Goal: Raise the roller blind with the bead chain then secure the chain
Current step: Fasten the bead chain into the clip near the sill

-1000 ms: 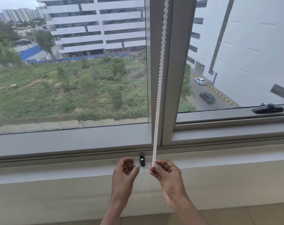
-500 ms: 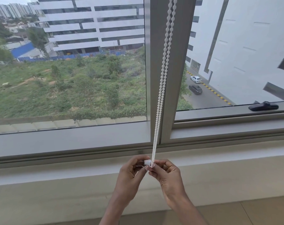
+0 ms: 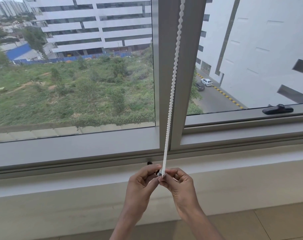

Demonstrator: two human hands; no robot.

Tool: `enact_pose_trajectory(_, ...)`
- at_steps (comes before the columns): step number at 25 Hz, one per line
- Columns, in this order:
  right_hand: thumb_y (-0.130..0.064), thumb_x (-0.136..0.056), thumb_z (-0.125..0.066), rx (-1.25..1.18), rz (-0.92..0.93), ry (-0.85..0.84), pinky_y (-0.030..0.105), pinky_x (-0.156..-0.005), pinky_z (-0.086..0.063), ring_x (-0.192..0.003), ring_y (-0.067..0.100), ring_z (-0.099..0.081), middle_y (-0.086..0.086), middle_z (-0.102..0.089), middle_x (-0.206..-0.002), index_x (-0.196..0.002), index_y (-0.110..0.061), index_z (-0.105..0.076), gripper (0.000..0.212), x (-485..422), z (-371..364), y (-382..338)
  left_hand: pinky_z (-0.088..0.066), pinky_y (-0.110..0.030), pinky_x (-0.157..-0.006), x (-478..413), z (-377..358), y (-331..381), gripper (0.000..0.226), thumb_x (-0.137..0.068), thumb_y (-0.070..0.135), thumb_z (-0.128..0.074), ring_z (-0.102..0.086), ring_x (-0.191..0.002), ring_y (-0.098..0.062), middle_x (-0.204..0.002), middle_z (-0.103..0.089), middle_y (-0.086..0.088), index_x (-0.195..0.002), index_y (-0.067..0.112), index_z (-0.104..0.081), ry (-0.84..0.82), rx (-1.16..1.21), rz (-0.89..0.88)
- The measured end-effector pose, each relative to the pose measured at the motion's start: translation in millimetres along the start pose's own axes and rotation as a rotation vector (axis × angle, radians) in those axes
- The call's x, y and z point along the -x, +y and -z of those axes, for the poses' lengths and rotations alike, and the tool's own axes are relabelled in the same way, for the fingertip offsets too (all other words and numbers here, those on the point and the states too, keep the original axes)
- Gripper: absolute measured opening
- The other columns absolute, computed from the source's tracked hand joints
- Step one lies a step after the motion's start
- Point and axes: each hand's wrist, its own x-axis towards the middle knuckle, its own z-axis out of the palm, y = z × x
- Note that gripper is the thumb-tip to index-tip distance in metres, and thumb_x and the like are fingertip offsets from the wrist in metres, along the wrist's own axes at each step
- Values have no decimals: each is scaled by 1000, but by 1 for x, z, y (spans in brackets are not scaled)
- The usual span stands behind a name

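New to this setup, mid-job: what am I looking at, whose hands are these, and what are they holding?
There is no machine: a person works bare-handed, and the picture comes from a camera on their head, looking forward and down at a window. The white bead chain hangs straight down the window frame. The right hand pinches its lower end; the left hand pinches a small pale piece beside it, too small to identify. A small black fitting sits at the frame's base just above the hands. The blind itself is out of view.
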Motion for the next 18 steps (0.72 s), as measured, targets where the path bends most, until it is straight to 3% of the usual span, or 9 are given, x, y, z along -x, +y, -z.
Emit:
enact_pose_trajectory(7, -6, -83, -82, -4, 15, 7, 49, -94, -61, -91, 37, -76, 29, -75, -90, -94, 7, -74, 19, 2, -1, 2, -58, -45, -103, 4, -6, -2, 27, -93, -2, -77, -77, -110, -36, -110, -83, -13, -114, 15, -84, 38, -60, 9)
enact_pose_trajectory(11, -11, -77, -84, -41, -10, 3, 48, -99, -58, -101, 50, -75, 30, -77, -97, -91, 2, -75, 21, 3, -3, 0, -60, -33, -94, 8, -12, 2, 29, -88, 2, -84, -76, -100, -30, -102, -84, -8, -107, 24, -86, 75, -115, 10)
enact_pose_trajectory(15, -14, -73, -86, -56, -15, -1, 50, -101, -57, -105, 57, -70, 27, -78, -92, -81, -11, -80, 11, 4, -4, 2, -59, -32, -90, 7, -16, 1, 23, -83, 1, -87, -74, -97, -34, -106, -77, -6, -98, 18, -87, 130, -89, -16)
enact_pose_trajectory(18, -17, -73, -92, -39, -34, -8, 53, -104, -56, -108, 57, -69, 34, -75, -100, -91, -3, -78, 27, 2, 0, 5, -60, -31, -91, 6, -17, 5, 26, -81, -4, -86, -76, -95, -24, -107, -78, -4, -96, 17, -87, 112, -53, -16)
